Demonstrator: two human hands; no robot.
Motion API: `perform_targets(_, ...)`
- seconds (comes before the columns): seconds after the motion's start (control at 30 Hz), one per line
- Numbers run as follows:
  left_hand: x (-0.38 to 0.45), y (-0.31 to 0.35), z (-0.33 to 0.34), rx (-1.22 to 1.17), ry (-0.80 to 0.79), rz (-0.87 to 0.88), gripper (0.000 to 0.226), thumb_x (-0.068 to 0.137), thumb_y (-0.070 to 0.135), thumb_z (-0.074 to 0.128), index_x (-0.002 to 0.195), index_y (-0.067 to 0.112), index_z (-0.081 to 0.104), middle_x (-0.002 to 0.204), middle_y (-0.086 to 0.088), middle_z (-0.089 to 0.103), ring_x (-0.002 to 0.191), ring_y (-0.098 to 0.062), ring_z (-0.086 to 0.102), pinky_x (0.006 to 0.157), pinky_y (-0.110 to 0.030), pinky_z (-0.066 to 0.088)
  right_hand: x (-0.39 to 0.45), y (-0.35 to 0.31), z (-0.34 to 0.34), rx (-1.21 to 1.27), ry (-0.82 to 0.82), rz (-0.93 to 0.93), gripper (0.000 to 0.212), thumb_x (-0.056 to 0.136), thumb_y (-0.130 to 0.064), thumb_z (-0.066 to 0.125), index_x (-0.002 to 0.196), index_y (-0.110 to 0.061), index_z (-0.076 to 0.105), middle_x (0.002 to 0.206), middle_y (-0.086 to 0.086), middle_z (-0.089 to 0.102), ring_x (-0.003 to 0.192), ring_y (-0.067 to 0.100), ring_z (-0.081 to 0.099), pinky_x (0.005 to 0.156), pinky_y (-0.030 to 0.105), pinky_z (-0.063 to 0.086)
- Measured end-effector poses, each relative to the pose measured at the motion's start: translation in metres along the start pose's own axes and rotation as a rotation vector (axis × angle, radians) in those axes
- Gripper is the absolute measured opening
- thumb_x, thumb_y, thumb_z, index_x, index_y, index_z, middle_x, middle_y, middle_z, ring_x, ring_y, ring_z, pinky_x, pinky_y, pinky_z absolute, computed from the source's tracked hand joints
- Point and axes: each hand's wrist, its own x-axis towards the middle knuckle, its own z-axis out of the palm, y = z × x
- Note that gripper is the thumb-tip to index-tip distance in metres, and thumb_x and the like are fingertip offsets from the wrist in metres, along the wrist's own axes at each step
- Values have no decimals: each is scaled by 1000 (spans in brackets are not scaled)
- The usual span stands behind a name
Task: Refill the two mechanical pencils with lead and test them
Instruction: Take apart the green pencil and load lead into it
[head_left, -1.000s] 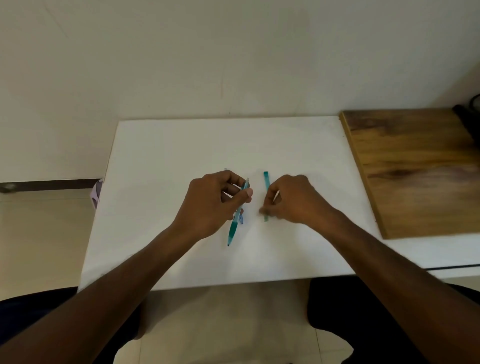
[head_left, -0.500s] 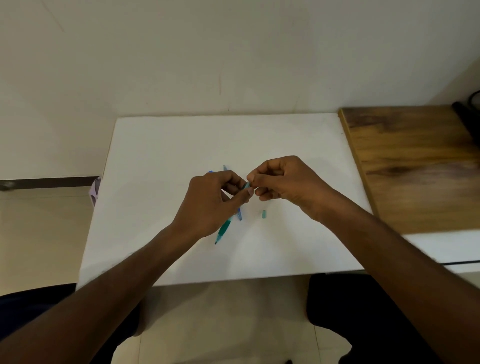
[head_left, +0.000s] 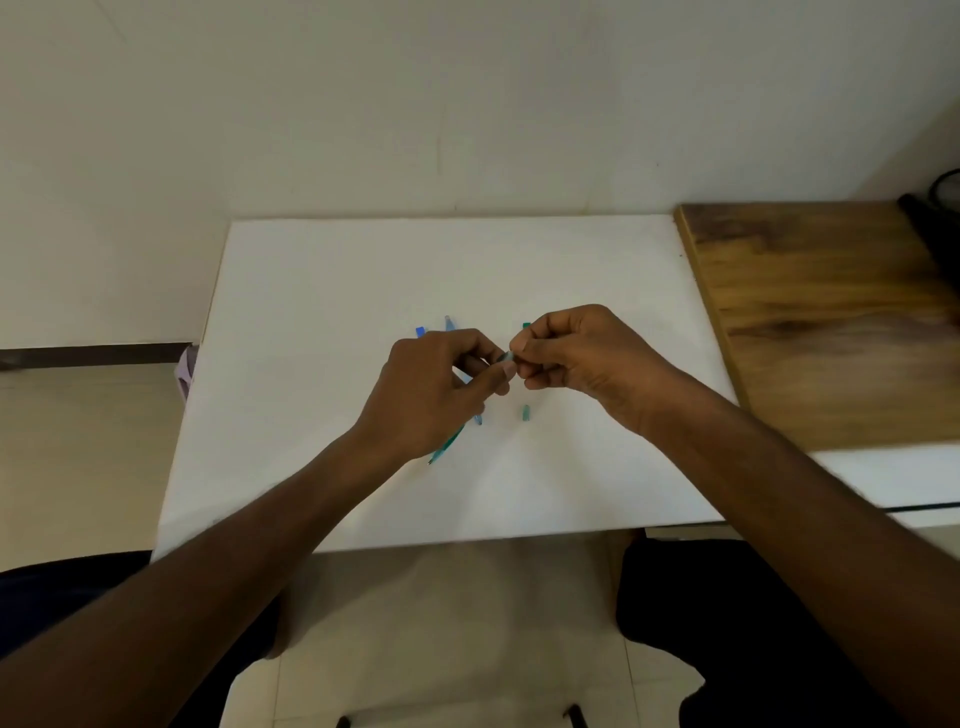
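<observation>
My left hand (head_left: 436, 387) grips a green mechanical pencil (head_left: 445, 448) above the white table (head_left: 322, 322), its tip pointing down toward me. My right hand (head_left: 576, 356) pinches at the pencil's top end (head_left: 506, 356); what lies between those fingertips is too small to tell. A blue pencil (head_left: 449, 322) lies on the table behind my left hand, mostly hidden, with its lower end (head_left: 478, 419) showing below. A small green cap (head_left: 525, 412) rests on the table under my right hand. A green piece (head_left: 526, 326) peeks out behind my right fingers.
A small blue piece (head_left: 420, 331) lies by the blue pencil. A wooden board (head_left: 831, 312) covers the table's right side, with a dark object (head_left: 935, 218) at its far corner. The wall stands right behind the table. My knees sit under the near edge.
My right hand left the green piece on the table and rose to the top of the pencil in my left hand. The left hand tilted the pencil slightly.
</observation>
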Motion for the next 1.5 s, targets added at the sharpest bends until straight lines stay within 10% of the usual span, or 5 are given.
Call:
perform_targets(0.3,5,8,10,-203,-31,-151,26,96,47,72,100,22,76,86,6,78,70,-10,79,72,-32,67,4,-6,-8,-6,59,34,8,96,-6,72,97,-1,78,88,15,79,80,20,76,82,34,65)
perform_targets(0.73,7,9,27,-254,-67,-338,24,91,38,80,98,15,79,81,5,76,63,-5,76,55,-17,59,11,-14,-53,-126,395,-91,6,96,-12,73,93,-15,77,95,5,79,84,19,75,81,37,65)
perform_targets(1.0,14,1,31,-167,-40,-384,26,94,38,76,104,14,78,79,4,80,62,-6,77,61,-12,59,7,9,-18,-810,-41,185,13,85,-24,87,90,-21,75,88,-1,77,76,12,76,65,21,60)
perform_targets(1.33,21,-15,30,196,42,-208,32,92,48,76,95,16,76,69,3,74,64,-13,73,81,-29,63,17,15,-14,-855,-25,190,25,86,-38,85,89,-17,74,80,-2,76,65,8,71,55,16,49)
perform_targets(1.5,21,-20,26,215,48,-166,31,90,45,80,103,18,74,78,6,74,68,-9,71,86,-28,63,25,14,-21,-919,123,58,26,93,-39,77,95,-14,74,91,3,76,80,16,71,84,31,60)
